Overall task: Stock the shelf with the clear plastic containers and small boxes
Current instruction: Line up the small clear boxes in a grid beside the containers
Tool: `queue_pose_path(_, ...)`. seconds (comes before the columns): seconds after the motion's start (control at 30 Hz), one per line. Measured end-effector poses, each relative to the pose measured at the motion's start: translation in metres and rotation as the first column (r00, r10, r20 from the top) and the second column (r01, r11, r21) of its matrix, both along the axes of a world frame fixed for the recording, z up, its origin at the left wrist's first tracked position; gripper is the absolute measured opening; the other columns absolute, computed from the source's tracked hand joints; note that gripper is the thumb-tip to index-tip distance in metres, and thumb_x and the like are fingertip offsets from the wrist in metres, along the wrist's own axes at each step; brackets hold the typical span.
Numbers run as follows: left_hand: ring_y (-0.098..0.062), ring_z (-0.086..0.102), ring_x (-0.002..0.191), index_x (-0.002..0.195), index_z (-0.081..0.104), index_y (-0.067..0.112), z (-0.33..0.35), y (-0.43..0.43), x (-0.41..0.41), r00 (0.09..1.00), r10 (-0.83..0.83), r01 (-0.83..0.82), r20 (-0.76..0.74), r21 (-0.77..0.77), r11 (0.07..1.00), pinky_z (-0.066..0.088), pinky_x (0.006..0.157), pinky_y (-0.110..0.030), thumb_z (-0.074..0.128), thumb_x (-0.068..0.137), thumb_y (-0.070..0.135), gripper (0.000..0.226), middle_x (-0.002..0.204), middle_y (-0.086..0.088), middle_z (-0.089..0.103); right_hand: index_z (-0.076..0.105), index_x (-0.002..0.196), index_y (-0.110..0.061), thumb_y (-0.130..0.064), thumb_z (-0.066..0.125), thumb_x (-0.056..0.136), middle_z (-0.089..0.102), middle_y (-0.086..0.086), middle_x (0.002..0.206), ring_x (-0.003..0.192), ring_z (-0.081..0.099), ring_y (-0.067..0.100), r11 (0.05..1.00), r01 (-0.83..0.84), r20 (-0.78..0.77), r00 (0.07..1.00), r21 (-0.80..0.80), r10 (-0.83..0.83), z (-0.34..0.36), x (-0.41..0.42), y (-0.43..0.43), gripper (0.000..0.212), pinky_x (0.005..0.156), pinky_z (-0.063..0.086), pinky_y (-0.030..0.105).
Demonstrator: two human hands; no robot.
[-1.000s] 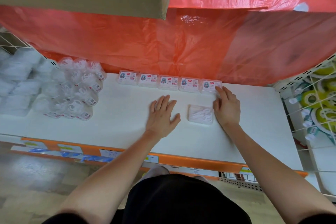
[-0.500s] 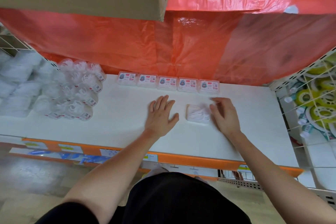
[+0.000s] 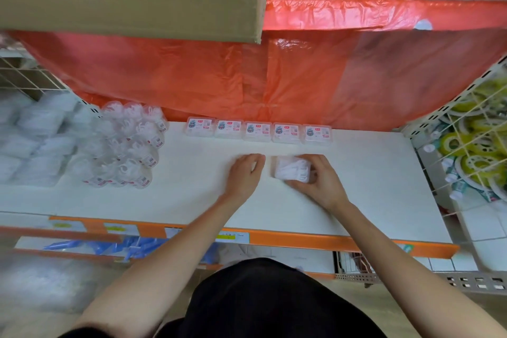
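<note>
Right hand [image 3: 318, 185] pinches 1 small clear plastic box of white pieces [image 3: 290, 171], mid-shelf on the white shelf board [image 3: 370, 186], just in front of 5 labelled clear boxes [image 3: 258, 132] rowed along the back, probably to start row 2. Left hand [image 3: 244, 175] rests alongside, loosely curled, empty.

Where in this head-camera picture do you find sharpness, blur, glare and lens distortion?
Head view: the right hand gripping the clear container is fairly sharp; the white packs at far left are smeared; glare streaks the orange plastic sheet; the wide lens bows the shelf edge.
</note>
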State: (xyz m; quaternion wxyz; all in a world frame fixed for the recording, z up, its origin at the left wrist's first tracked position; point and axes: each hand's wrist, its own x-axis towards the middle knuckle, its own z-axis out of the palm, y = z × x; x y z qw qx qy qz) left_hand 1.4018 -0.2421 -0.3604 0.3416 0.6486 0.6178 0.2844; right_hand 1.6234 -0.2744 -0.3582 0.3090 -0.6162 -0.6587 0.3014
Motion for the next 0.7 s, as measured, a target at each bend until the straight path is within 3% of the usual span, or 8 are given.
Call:
queue_pose_path(0.1,-0.015,0.059,0.091,0.102,0.067,0.008,0.019,0.001,-0.009,0.973,0.071,-0.023,0.217,-0.216,0.976,0.044,0.086,-0.031,0.052,0.099,0.035,0.031,0.096,0.001,0.065,0.058,0.126,-0.026,-0.037,0.089,0.069,0.059,-0.008,0.118,0.1,0.058,0.003,1.0,-0.021,-0.106,0.994,-0.005,0.02,0.008,-0.028,0.002,0.066,0.08,0.041,0.005)
queue_pose_path(0.2,-0.013,0.059,0.089,0.112,0.066,0.012,0.03,0.003,-0.02,0.943,0.076,0.053,0.325,-0.372,0.927,0.05,0.074,-0.026,0.057,0.098,0.032,0.027,0.102,-0.001,0.065,0.057,0.123,-0.031,-0.03,0.09,0.068,0.06,-0.008,0.118,0.095,0.059,0.002,0.998,-0.055,-0.156,0.986,-0.015,0.052,0.014,-0.054,0.007,0.064,0.076,0.044,0.008)
queue_pose_path(0.3,-0.012,0.06,0.082,0.104,0.066,0.016,0.034,0.001,-0.034,0.894,0.165,0.039,0.417,-0.437,0.898,0.052,0.064,-0.02,0.059,0.097,0.025,0.014,0.094,0.0,0.065,0.053,0.127,-0.033,-0.021,0.085,0.075,0.059,-0.009,0.115,0.085,0.06,0.002,0.987,-0.048,-0.293,0.956,-0.156,0.0,0.02,-0.07,0.008,0.062,0.074,0.048,0.013)
queue_pose_path(0.47,-0.016,0.063,0.083,0.1,0.064,0.019,0.034,-0.003,-0.054,0.862,0.216,0.038,0.459,-0.483,0.875,0.051,0.066,-0.021,0.06,0.096,0.028,0.012,0.096,-0.001,0.064,0.056,0.131,-0.014,-0.02,0.069,0.091,0.066,0.012,0.104,0.094,0.064,0.019,0.921,0.006,-0.552,0.799,-0.39,-0.239,0.018,-0.077,0.007,0.042,0.092,0.053,0.037)
queue_pose_path(0.63,-0.021,0.068,0.09,0.112,0.063,0.019,0.036,-0.009,-0.061,0.865,0.225,0.045,0.449,-0.516,0.856,0.052,0.069,-0.025,0.056,0.097,0.038,0.025,0.113,-0.006,0.067,0.065,0.12,-0.008,-0.009,0.067,0.092,0.071,0.015,0.109,0.096,0.067,0.02,0.925,0.024,-0.608,0.747,-0.38,-0.269,0.02,-0.086,0.0,0.028,0.084,0.056,0.025)
queue_pose_path(0.7,-0.021,0.069,0.092,0.111,0.064,0.018,0.039,-0.01,-0.063,0.855,0.28,0.026,0.436,-0.577,0.816,0.053,0.071,-0.028,0.047,0.098,0.049,0.038,0.108,-0.005,0.07,0.065,0.123,-0.007,-0.008,0.066,0.092,0.071,0.012,0.111,0.1,0.067,0.019,0.929,0.034,-0.597,0.758,-0.367,-0.264,0.019,-0.088,-0.001,0.031,0.085,0.055,0.022)
